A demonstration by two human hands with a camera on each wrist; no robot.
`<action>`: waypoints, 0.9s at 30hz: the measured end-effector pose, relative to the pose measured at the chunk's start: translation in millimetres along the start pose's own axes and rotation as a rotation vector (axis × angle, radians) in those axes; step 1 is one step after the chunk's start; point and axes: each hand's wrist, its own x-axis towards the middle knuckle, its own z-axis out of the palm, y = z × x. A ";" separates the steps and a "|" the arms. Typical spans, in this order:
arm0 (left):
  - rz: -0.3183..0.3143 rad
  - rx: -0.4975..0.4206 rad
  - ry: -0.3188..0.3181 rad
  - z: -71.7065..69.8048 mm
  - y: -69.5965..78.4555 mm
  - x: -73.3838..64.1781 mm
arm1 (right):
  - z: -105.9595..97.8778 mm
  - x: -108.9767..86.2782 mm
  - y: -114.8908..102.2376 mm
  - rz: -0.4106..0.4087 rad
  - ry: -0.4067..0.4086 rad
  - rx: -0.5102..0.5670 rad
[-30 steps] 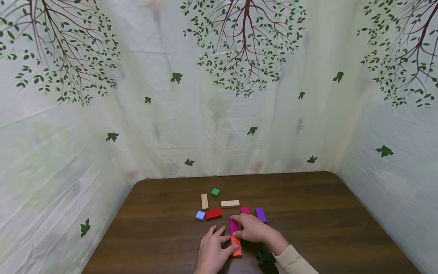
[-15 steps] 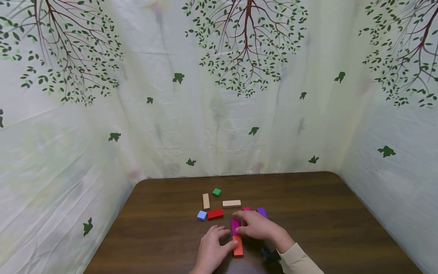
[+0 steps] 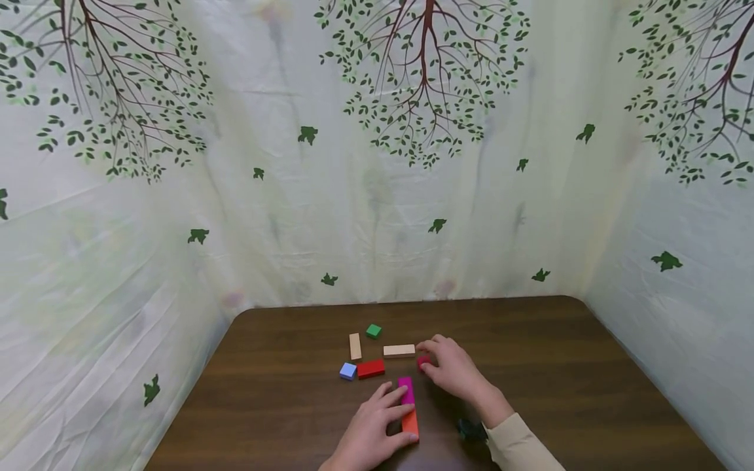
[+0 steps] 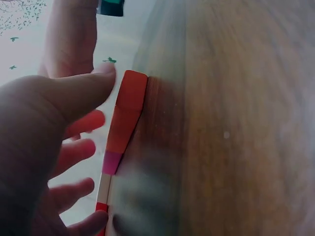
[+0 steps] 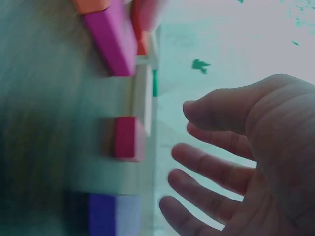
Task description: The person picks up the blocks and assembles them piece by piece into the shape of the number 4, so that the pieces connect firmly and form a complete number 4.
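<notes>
An orange block (image 3: pixel 410 426) and a magenta block (image 3: pixel 405 381) lie end to end in one line on the table. Over their left side my left hand (image 3: pixel 370 426) is spread, thumb by the orange block's near end and fingertips overlapping both blocks in the head view. Its fingers are loosely extended in the left wrist view. My right hand (image 3: pixel 459 374) hovers by a small crimson block (image 3: pixel 421 362), with thumb and fingers apart and nothing between them in the right wrist view. A purple block (image 5: pixel 102 214) shows there too, hidden behind this hand in the head view.
Left of the magenta block lie a red block (image 3: pixel 371 369) and a light blue block (image 3: pixel 348 371). Farther back are an upright-lying tan plank (image 3: pixel 355 347), a crosswise pale plank (image 3: pixel 399 351) and a green block (image 3: pixel 374 331). A dark object (image 3: pixel 471 430) is by my right wrist.
My right hand has let go of the magenta block and moved away and rightward to the crimson block. My left fingers have shifted over the magenta and orange blocks.
</notes>
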 end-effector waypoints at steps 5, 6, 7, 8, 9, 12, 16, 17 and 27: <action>0.013 0.055 -0.039 -1.4 0.4 1.9 | 7.7 0.3 6.2 -0.013 0.038 -0.058; 0.009 0.056 -0.043 -1.8 0.8 1.9 | 9.6 0.2 7.8 -0.014 0.039 -0.071; 0.005 0.058 -0.047 -1.9 1.0 1.9 | 11.6 0.1 9.4 -0.016 0.038 -0.082; 0.003 0.059 -0.050 -1.9 1.2 1.8 | 13.1 0.2 10.6 -0.016 0.034 -0.090; 0.005 0.063 -0.049 -1.9 1.5 1.6 | 14.8 0.2 12.0 -0.016 0.029 -0.102; -0.008 0.059 -0.049 -0.5 1.9 1.4 | 18.9 0.4 15.4 -0.012 0.013 -0.133; -0.005 0.073 -0.047 0.6 2.3 1.3 | 20.4 0.8 17.5 -0.002 -0.001 -0.171; -0.004 0.077 -0.048 0.6 2.5 1.2 | 20.6 0.9 17.6 0.000 -0.002 -0.179; -0.029 0.076 -0.074 -0.9 4.0 2.6 | 21.9 -0.8 15.6 0.013 0.000 -0.212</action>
